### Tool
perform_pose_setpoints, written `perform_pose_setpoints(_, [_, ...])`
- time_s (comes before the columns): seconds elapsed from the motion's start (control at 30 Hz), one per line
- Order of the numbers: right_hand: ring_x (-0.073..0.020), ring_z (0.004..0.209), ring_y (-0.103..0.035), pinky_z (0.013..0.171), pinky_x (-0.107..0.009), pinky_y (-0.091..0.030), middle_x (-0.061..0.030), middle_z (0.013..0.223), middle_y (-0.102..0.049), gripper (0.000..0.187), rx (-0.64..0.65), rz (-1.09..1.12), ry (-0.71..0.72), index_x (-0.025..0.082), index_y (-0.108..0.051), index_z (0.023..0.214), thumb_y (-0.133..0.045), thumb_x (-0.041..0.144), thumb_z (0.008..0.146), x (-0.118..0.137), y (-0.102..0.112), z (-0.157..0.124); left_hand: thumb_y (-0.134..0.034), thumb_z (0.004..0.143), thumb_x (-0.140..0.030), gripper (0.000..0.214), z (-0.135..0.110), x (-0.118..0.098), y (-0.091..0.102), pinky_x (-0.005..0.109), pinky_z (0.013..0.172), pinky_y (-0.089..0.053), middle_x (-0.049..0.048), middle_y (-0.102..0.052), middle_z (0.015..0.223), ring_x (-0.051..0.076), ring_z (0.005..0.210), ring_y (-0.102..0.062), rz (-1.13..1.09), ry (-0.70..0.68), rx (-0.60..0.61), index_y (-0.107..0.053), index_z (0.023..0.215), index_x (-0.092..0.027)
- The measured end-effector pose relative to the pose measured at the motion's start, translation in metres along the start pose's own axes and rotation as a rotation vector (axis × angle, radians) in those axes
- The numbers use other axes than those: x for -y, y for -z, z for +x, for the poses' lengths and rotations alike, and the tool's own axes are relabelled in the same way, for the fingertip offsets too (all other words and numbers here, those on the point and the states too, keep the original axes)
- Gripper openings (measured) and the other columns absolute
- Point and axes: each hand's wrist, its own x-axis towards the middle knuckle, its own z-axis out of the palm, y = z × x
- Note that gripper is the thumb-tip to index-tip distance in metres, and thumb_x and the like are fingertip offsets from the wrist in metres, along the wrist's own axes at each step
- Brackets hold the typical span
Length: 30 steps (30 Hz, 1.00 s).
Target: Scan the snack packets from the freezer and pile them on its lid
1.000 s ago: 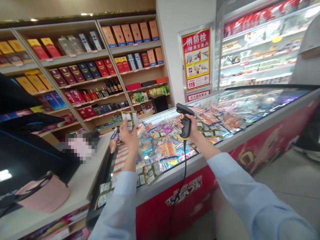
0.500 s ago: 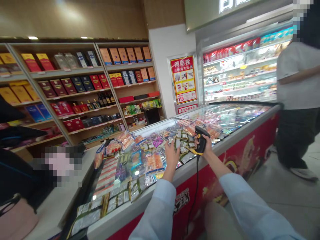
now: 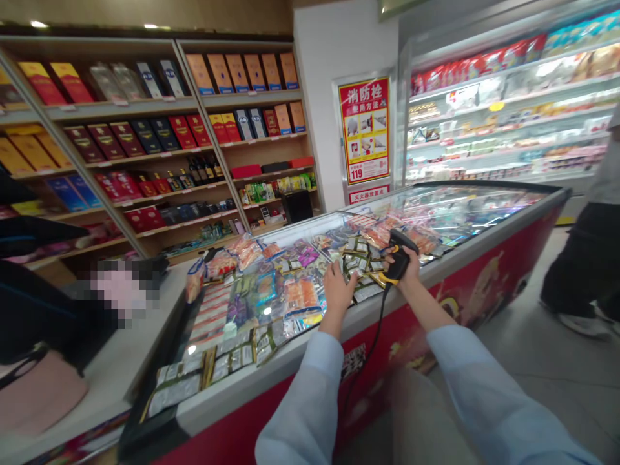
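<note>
My right hand (image 3: 408, 263) grips a black and yellow barcode scanner (image 3: 400, 256), whose cable (image 3: 376, 336) hangs down past the freezer's front. To its left my left hand (image 3: 338, 290) is open, fingers apart, over the packets on the glass top of a chest freezer (image 3: 285, 378). Several silver and green packets (image 3: 357, 261) lie between and beyond my hands. Left of my left hand lies a clear pack of orange food (image 3: 301, 295). More silver packets (image 3: 179, 384) are laid along the near left edge.
A counter (image 3: 109, 371) with a pink bag (image 3: 43, 394) adjoins the freezer on the left, where a person in dark clothes (image 3: 29, 323) is. Shelves of boxed goods (image 3: 157, 134) stand behind. At right are a lit refrigerated display (image 3: 504, 123) and another person's dark trousers (image 3: 576, 258).
My view has tilted down and shifted. The person at right has moved further toward the right edge. The scanner stays in my right hand, and my left hand remains over the packets.
</note>
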Motion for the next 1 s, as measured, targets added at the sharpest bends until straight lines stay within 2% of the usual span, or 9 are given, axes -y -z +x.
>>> perform_pose_setpoints(0.13, [-0.0075, 0.043, -0.045, 0.035, -0.019, -0.041, 0.0012, 0.069, -0.057, 0.020, -0.006, -0.028, -0.003, 0.020, -0.052, 0.077, -0.062, 0.035, 0.069, 0.000, -0.001, 0.000, -0.045, 0.088, -0.048, 0.064, 0.000, 0.002, -0.002, 0.043, 0.111, -0.028, 0.0227, -0.043, 0.142, 0.031, 0.134, -0.039, 0.014, -0.020, 0.040, -0.040, 0.138, -0.009])
perform_pose_setpoints(0.43, [-0.0070, 0.043, -0.046, 0.036, -0.018, -0.042, 0.0010, 0.067, -0.057, 0.020, -0.016, -0.022, 0.003, 0.019, -0.052, 0.076, -0.062, 0.034, 0.067, -0.003, -0.005, -0.001, -0.043, 0.089, -0.047, 0.064, 0.001, 0.003, -0.003, 0.042, 0.112, -0.028, 0.0228, -0.043, 0.141, 0.029, 0.133, -0.039, -0.032, -0.011, 0.025, -0.039, 0.139, -0.007])
perform_pose_setpoints(0.57, [-0.0084, 0.042, -0.047, 0.035, -0.019, -0.043, 0.0008, 0.065, -0.056, 0.018, -0.024, -0.066, 0.012, 0.020, -0.053, 0.074, -0.061, 0.033, 0.067, -0.002, -0.008, -0.004, -0.039, 0.091, -0.047, 0.061, 0.000, 0.003, 0.007, 0.043, 0.113, -0.026, 0.0241, -0.041, 0.143, 0.029, 0.136, -0.036, -0.001, -0.009, -0.017, -0.041, 0.137, -0.006])
perform_pose_setpoints(0.67, [-0.0099, 0.042, -0.047, 0.032, -0.021, -0.042, 0.0004, 0.065, -0.056, 0.017, -0.003, -0.140, 0.003, 0.020, -0.054, 0.074, -0.061, 0.034, 0.067, 0.000, -0.016, -0.008, -0.040, 0.091, -0.049, 0.060, 0.004, 0.008, 0.032, 0.044, 0.114, -0.023, 0.0232, -0.039, 0.145, 0.029, 0.139, -0.032, 0.037, -0.011, -0.076, -0.042, 0.136, -0.009])
perform_pose_setpoints(0.77, [-0.0098, 0.042, -0.047, 0.033, -0.022, -0.043, -0.0002, 0.067, -0.056, 0.017, 0.056, -0.162, 0.040, 0.020, -0.055, 0.076, -0.060, 0.035, 0.068, 0.000, -0.029, -0.012, -0.042, 0.089, -0.054, 0.065, 0.009, 0.023, 0.071, 0.045, 0.114, -0.023, 0.0244, -0.036, 0.146, 0.031, 0.140, -0.030, 0.074, 0.033, -0.115, -0.041, 0.136, -0.010])
perform_pose_setpoints(0.9, [-0.0077, 0.042, -0.046, 0.034, -0.020, -0.041, 0.0004, 0.069, -0.056, 0.019, 0.164, -0.117, 0.018, 0.019, -0.056, 0.076, -0.061, 0.035, 0.068, -0.008, -0.057, -0.018, -0.048, 0.085, -0.056, 0.071, 0.008, 0.056, 0.127, 0.049, 0.111, -0.026, 0.0283, -0.033, 0.146, 0.035, 0.140, -0.030, 0.127, 0.128, -0.155, -0.039, 0.138, -0.009])
perform_pose_setpoints(1.0, [-0.0075, 0.042, -0.046, 0.034, -0.019, -0.039, 0.0004, 0.068, -0.057, 0.020, 0.238, -0.115, -0.059, 0.019, -0.056, 0.075, -0.062, 0.036, 0.068, -0.026, -0.084, -0.027, -0.056, 0.083, -0.041, 0.063, 0.004, 0.086, 0.159, 0.050, 0.108, -0.030, 0.0278, -0.037, 0.142, 0.035, 0.137, -0.034, 0.144, 0.184, -0.202, -0.041, 0.136, -0.009])
